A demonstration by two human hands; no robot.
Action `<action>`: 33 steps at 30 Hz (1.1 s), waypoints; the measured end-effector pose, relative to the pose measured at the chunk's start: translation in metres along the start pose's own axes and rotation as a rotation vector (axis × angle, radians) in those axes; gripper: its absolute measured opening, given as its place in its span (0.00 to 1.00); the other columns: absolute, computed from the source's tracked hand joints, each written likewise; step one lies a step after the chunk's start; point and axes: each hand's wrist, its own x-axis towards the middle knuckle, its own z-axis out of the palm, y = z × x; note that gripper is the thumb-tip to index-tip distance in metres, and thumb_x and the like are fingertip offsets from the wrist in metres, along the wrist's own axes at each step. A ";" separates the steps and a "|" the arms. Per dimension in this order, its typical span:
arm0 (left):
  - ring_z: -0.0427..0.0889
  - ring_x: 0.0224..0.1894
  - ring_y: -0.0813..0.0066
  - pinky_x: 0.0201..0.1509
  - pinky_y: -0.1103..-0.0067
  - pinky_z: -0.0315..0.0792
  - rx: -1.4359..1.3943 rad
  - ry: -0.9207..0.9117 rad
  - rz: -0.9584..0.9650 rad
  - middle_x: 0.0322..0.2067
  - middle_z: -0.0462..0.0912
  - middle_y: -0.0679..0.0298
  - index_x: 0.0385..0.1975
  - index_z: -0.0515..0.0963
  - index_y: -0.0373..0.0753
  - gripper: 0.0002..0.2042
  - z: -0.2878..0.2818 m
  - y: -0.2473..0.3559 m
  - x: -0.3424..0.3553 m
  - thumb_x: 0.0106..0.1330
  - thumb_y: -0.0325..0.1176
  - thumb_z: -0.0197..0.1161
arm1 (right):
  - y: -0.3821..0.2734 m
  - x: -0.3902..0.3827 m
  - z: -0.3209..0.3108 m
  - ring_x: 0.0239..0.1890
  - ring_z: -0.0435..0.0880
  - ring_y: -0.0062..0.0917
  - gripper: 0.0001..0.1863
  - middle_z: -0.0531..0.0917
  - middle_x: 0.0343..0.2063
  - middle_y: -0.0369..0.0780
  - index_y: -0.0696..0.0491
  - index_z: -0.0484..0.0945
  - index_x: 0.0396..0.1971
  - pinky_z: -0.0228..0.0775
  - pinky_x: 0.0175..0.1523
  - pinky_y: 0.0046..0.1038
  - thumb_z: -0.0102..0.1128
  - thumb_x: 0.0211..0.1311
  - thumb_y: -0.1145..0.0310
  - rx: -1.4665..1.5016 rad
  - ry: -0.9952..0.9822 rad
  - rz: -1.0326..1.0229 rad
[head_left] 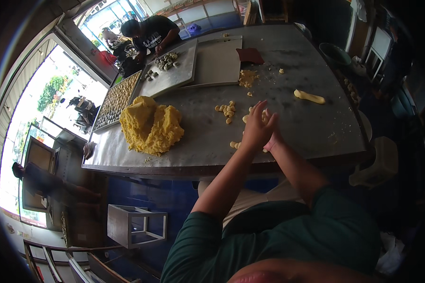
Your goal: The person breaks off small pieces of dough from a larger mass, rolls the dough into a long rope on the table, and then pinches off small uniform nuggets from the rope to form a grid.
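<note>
My left hand [256, 129] lies over my right hand [272, 137], palms facing and pressed together above the metal table [198, 108]. Their fingers reach away from me; anything between the palms is hidden. Small pale-yellow dough pieces lie around them: a cluster of pieces [227, 111] to the left, and a few pieces [234, 144] by my left wrist. More pieces are partly covered by my hands. Farther left sits a large crumbly mound of yellow dough [151, 127]. A dough roll [309, 97] rests to the right.
Beyond the mound, a tray of small rounds [120, 99] and a tilted metal tray [174, 70] with dark-green pieces stand near a co-worker [153, 35]. A flat tray [217, 61], a red-brown scraper-like sheet [250, 55] and crumbs [248, 78] lie at the back. A stool [375, 162] is at right.
</note>
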 end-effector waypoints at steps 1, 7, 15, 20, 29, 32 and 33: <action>0.71 0.69 0.58 0.72 0.67 0.63 0.238 0.075 0.135 0.63 0.75 0.48 0.63 0.73 0.37 0.24 0.000 -0.008 -0.004 0.73 0.45 0.60 | 0.000 -0.004 0.011 0.54 0.83 0.28 0.25 0.82 0.51 0.38 0.48 0.75 0.56 0.75 0.61 0.37 0.49 0.76 0.42 0.075 -0.006 0.014; 0.58 0.77 0.56 0.78 0.64 0.53 0.016 0.202 0.065 0.71 0.65 0.51 0.69 0.65 0.36 0.27 -0.008 -0.060 -0.031 0.75 0.42 0.60 | -0.016 -0.007 0.011 0.53 0.83 0.29 0.21 0.82 0.51 0.39 0.50 0.72 0.60 0.77 0.60 0.36 0.52 0.77 0.52 0.106 0.004 -0.067; 0.61 0.75 0.59 0.73 0.65 0.63 -0.833 0.311 -0.188 0.73 0.60 0.58 0.75 0.56 0.49 0.28 -0.012 -0.052 -0.021 0.81 0.53 0.40 | -0.001 0.001 0.073 0.64 0.75 0.29 0.32 0.77 0.61 0.46 0.57 0.66 0.70 0.65 0.69 0.31 0.55 0.77 0.52 -0.617 -0.061 -0.279; 0.75 0.64 0.59 0.71 0.62 0.67 -1.452 0.241 -0.202 0.61 0.76 0.59 0.68 0.68 0.43 0.28 -0.028 -0.105 -0.002 0.79 0.55 0.41 | 0.018 -0.006 0.076 0.72 0.68 0.34 0.37 0.69 0.69 0.49 0.59 0.61 0.73 0.58 0.74 0.34 0.55 0.76 0.48 -0.994 -0.195 -0.354; 0.78 0.56 0.60 0.67 0.57 0.69 -1.674 0.327 -0.335 0.54 0.78 0.58 0.59 0.72 0.42 0.26 -0.046 -0.093 -0.010 0.75 0.56 0.50 | -0.049 -0.061 -0.001 0.74 0.63 0.44 0.39 0.65 0.71 0.50 0.55 0.64 0.71 0.53 0.76 0.44 0.62 0.70 0.47 -1.668 -0.119 -0.707; 0.77 0.57 0.59 0.67 0.58 0.70 -1.649 0.365 -0.344 0.55 0.77 0.56 0.59 0.72 0.41 0.26 -0.068 -0.082 -0.021 0.74 0.56 0.51 | -0.033 -0.081 -0.013 0.74 0.59 0.51 0.46 0.62 0.72 0.53 0.52 0.62 0.73 0.50 0.76 0.50 0.67 0.63 0.42 -1.975 -0.103 -0.627; 0.77 0.58 0.58 0.67 0.58 0.70 -1.646 0.413 -0.314 0.55 0.77 0.55 0.59 0.71 0.41 0.26 -0.078 -0.077 -0.025 0.74 0.55 0.51 | -0.028 -0.082 -0.012 0.74 0.58 0.54 0.50 0.60 0.73 0.54 0.51 0.61 0.73 0.48 0.76 0.53 0.69 0.59 0.39 -2.151 -0.150 -0.594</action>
